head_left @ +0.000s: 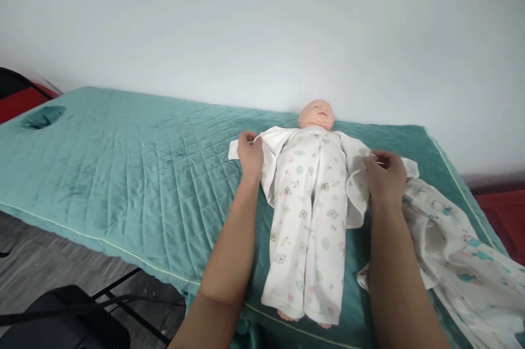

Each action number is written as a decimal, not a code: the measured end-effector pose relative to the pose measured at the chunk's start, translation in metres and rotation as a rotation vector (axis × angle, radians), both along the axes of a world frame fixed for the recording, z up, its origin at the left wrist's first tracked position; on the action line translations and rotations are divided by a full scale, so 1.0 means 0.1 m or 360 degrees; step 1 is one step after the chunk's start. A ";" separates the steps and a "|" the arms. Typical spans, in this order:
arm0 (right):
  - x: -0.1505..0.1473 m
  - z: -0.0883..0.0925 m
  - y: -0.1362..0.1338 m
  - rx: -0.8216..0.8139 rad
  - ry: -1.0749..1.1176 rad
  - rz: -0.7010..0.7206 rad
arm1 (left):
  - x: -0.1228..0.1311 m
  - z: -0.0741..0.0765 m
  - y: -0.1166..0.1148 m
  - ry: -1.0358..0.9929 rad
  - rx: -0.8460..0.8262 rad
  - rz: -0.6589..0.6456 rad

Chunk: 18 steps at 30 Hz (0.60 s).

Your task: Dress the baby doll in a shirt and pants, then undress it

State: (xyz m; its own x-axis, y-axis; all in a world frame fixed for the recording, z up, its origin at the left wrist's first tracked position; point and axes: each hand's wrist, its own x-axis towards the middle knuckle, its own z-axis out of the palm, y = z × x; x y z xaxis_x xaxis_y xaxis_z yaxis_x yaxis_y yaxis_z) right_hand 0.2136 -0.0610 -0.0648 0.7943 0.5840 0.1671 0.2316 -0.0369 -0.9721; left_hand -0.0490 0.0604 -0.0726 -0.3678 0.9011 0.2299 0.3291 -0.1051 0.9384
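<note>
A baby doll (317, 114) lies on its back on the green quilted cover, head toward the wall. It has a white baby top (279, 138) with its sleeves spread to both sides. White printed baby pants (305, 212) lie flat along the doll's front, and its toes peep out below the cuffs. My left hand (250, 153) is closed in a pinch on the top near the sleeve at left. At right, my right hand (384, 176) pinches the other side of the top, where a loose flap hangs. The fingers partly hide what they grip.
A printed white cloth (455, 245) lies crumpled on the right end of the quilted cover (135, 168). A face hole (44, 117) shows at the far left of the bed. The white wall (246, 37) stands behind; a black chair (65, 319) is at lower left.
</note>
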 end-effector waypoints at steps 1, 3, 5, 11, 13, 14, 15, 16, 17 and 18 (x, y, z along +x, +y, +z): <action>0.02 -0.01 0.00 -0.0020 -0.0089 -0.0055 | 0.01 0.00 -0.01 0.0061 0.0061 0.0008; -0.01 -0.03 0.02 -0.0050 -0.0247 -0.0033 | 0.06 0.03 -0.08 0.0307 0.0258 -0.0008; -0.09 -0.07 0.04 -0.0072 -0.0442 0.0082 | 0.12 0.07 -0.14 0.0601 0.0470 -0.0128; -0.22 -0.16 0.08 -0.0061 -0.0784 0.0277 | 0.26 -0.02 -0.08 0.0956 0.0526 -0.0649; -0.20 -0.19 0.09 -0.0036 -0.0793 0.0301 | 0.28 -0.08 -0.02 0.0961 0.0462 -0.0641; -0.19 -0.20 0.09 -0.0023 -0.0806 0.0315 | 0.29 -0.10 0.00 0.0972 0.0434 -0.0622; -0.18 -0.22 0.09 -0.0013 -0.0828 0.0331 | 0.30 -0.11 0.01 0.0990 0.0411 -0.0603; -0.18 -0.24 0.10 -0.0012 -0.0859 0.0344 | 0.30 -0.11 0.02 0.1011 0.0391 -0.0584; -0.17 -0.26 0.11 -0.0021 -0.0896 0.0354 | 0.30 -0.11 0.02 0.1038 0.0372 -0.0567; -0.18 -0.28 0.12 -0.0041 -0.0938 0.0363 | 0.31 -0.10 0.02 0.1071 0.0354 -0.0552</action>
